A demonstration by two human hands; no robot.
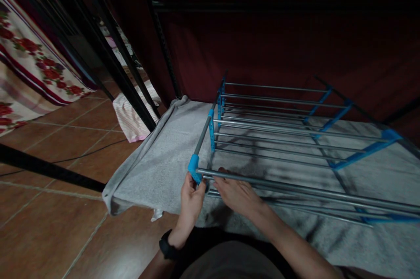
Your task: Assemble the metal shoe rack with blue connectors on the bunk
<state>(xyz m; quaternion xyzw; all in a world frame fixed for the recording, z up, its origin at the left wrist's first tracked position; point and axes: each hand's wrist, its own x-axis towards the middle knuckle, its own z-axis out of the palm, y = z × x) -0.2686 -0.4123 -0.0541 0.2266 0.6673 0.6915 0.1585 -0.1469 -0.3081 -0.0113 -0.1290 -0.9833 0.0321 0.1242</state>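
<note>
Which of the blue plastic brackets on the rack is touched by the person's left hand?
The front bracket at the left end of the rack. The left hand grasps its lower part; no hand touches the others.

At your left grip [192, 198], the corner connector [193, 164] is bright blue; rods [295, 186] to its right, silver-grey; cloth [164, 152] beneath, plain grey; floral fabric [50, 72] far left, cream with red roses.

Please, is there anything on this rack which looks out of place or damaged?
One thing looks odd: the lowest front metal rod seems loose at its right end, which appears to stop free beside the blue bracket rather than inside it. I see no clear damage.
</note>
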